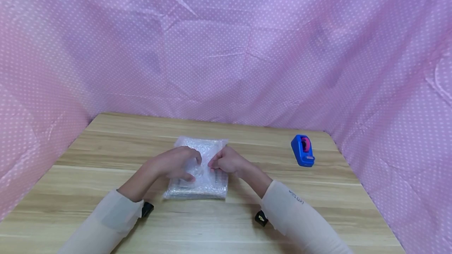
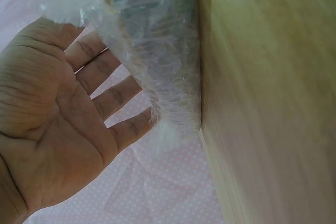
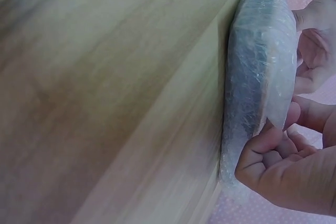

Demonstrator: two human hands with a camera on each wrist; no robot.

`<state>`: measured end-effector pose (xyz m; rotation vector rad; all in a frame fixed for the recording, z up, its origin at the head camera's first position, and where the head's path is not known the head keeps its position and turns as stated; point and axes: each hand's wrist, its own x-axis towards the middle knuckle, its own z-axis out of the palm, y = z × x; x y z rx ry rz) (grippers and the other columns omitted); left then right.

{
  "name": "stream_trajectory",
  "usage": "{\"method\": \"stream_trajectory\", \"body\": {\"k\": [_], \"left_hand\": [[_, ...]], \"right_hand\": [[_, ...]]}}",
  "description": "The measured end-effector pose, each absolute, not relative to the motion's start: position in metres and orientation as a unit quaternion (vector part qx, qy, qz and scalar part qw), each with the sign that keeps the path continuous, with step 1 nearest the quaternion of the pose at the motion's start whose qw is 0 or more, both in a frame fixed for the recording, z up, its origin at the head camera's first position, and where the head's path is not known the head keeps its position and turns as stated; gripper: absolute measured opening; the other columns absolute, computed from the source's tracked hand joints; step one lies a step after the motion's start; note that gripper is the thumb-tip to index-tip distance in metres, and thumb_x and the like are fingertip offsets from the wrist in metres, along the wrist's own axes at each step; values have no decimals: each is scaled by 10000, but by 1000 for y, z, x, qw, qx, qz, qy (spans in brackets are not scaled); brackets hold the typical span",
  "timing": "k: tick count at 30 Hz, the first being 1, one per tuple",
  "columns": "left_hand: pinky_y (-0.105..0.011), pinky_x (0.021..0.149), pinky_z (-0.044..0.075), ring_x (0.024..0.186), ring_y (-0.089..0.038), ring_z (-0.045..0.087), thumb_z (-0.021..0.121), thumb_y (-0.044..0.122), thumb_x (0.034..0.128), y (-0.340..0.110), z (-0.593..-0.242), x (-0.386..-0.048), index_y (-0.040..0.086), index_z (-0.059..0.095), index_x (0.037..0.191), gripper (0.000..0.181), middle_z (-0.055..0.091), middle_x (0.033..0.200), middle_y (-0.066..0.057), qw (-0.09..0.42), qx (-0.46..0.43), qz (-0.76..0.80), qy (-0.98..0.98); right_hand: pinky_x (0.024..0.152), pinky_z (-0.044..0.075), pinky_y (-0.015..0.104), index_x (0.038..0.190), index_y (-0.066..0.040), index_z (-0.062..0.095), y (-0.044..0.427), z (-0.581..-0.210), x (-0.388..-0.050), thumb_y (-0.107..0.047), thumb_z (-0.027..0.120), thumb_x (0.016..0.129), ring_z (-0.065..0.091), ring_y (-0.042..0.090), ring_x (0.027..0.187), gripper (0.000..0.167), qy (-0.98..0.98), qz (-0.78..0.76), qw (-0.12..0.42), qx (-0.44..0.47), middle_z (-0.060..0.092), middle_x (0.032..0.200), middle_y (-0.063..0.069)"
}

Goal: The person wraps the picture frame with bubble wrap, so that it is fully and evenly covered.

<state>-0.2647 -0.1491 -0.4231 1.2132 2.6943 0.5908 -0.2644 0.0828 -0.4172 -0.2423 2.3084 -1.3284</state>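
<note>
A flat package in clear bubble wrap (image 1: 197,191) lies on the table; what is inside shows only dimly through the film. My right hand (image 1: 229,160) pinches the edge of a bubble wrap flap (image 3: 281,98) between thumb and index finger, at the package's right side. Over the left part of the wrap is my left hand (image 1: 178,163), its thumb and fingers spread apart. In the left wrist view the palm and fingers of that left hand (image 2: 63,103) look loosely extended, with fingertips at the side of the wrap.
A blue tape dispenser (image 1: 303,156) with a pink roll stands toward the right of the wooden table (image 1: 106,144). Pink dotted cloth (image 1: 226,58) hangs behind and along both sides. A black wrist device (image 1: 261,218) sits under the right sleeve.
</note>
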Motion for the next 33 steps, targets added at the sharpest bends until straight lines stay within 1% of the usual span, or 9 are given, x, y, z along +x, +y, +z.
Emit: {"method": "stream_trajectory", "body": {"k": [3, 5, 10, 13, 17, 22, 27, 33], "left_hand": [[-454, 946, 512, 1076, -227, 628, 912, 268, 750, -149, -423, -264, 144, 654, 1148, 490, 685, 1139, -9, 69, 390, 198, 897], [-456, 939, 513, 1073, -232, 625, 915, 261, 746, -148, -422, -264, 137, 634, 1175, 527, 678, 1144, -19, 73, 387, 202, 897], [-479, 1004, 498, 1165, -270, 615, 909, 259, 760, -149, -423, -264, 88, 588, 1328, 675, 676, 1215, -40, 79, 381, 209, 897], [-486, 1029, 487, 1198, -263, 604, 903, 254, 771, -149, -424, -265, 74, 572, 1407, 740, 676, 1229, -26, 81, 384, 203, 897], [-484, 1053, 477, 1233, -254, 593, 898, 244, 781, -149, -424, -266, 97, 603, 1416, 716, 676, 1269, -25, 84, 389, 199, 896], [-512, 1088, 452, 1294, -319, 565, 885, 241, 793, -149, -425, -266, 106, 646, 1376, 645, 634, 1374, -98, 86, 395, 191, 894], [-537, 1082, 450, 1291, -355, 555, 868, 250, 809, -149, -425, -265, 117, 654, 1377, 621, 612, 1385, -133, 83, 407, 167, 894], [-541, 1085, 442, 1292, -356, 541, 859, 248, 814, -148, -425, -264, 109, 649, 1377, 617, 596, 1391, -117, 79, 413, 161, 893]], "right_hand": [[616, 433, 195, 911, 43, 756, 82, -416, -265, 30, 668, 926, 551, 117, 711, 90, 842, -480, 231, -85, 739, 790, 90], [616, 433, 199, 898, 38, 756, 82, -416, -265, 33, 675, 917, 552, 119, 710, 83, 843, -478, 232, -83, 739, 779, 85], [614, 434, 199, 892, 37, 761, 81, -416, -265, 39, 694, 893, 549, 118, 713, 67, 845, -475, 230, -85, 738, 755, 74], [617, 436, 198, 898, 38, 764, 81, -416, -266, 38, 701, 889, 546, 115, 715, 63, 845, -474, 231, -84, 739, 751, 67], [610, 434, 197, 896, 34, 766, 81, -416, -266, 38, 708, 884, 544, 115, 701, 59, 846, -473, 231, -82, 737, 743, 60], [599, 427, 193, 887, 22, 770, 80, -416, -266, 29, 715, 881, 536, 109, 685, 55, 850, -468, 228, -80, 735, 739, 49], [604, 432, 191, 896, 32, 767, 81, -417, -266, 25, 716, 882, 541, 113, 698, 53, 851, -465, 230, -84, 740, 762, 65], [595, 430, 189, 900, 51, 762, 81, -416, -266, 45, 704, 874, 545, 112, 691, 64, 847, -471, 231, -88, 740, 755, 77]]}}
